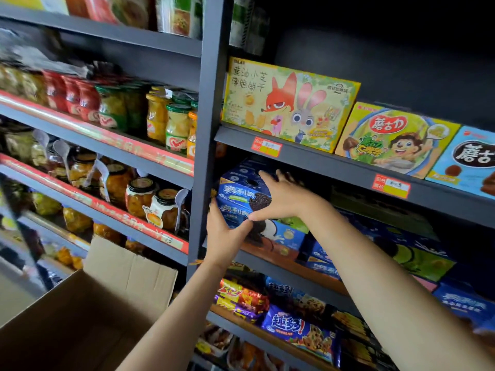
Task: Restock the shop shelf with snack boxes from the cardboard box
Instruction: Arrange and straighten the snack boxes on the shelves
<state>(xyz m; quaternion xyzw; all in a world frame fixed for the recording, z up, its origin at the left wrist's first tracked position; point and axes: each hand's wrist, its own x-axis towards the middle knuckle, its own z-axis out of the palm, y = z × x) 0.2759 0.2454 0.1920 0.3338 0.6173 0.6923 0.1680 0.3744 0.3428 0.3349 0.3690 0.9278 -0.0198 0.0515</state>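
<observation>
Blue cookie boxes (242,195), stacked at the shelf's (292,261) left end, long axis running left-right, are gripped by both hands: left hand (223,234) curled underneath nearer, right hand (278,198) spread on top, farther in.

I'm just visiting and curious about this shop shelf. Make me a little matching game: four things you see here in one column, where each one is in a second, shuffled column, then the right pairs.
Things
1. blue cookie boxes
2. yellow fox-and-rabbit box
3. cardboard box
4. glass jars

Places
A. bottom left, open, flap up
B. left shelving bay, above a red price strip
C. gripped by the left hand and right hand, right bay
D. the shelf above the hands, beside the upright post

Pairs: 1-C, 2-D, 3-A, 4-B
</observation>
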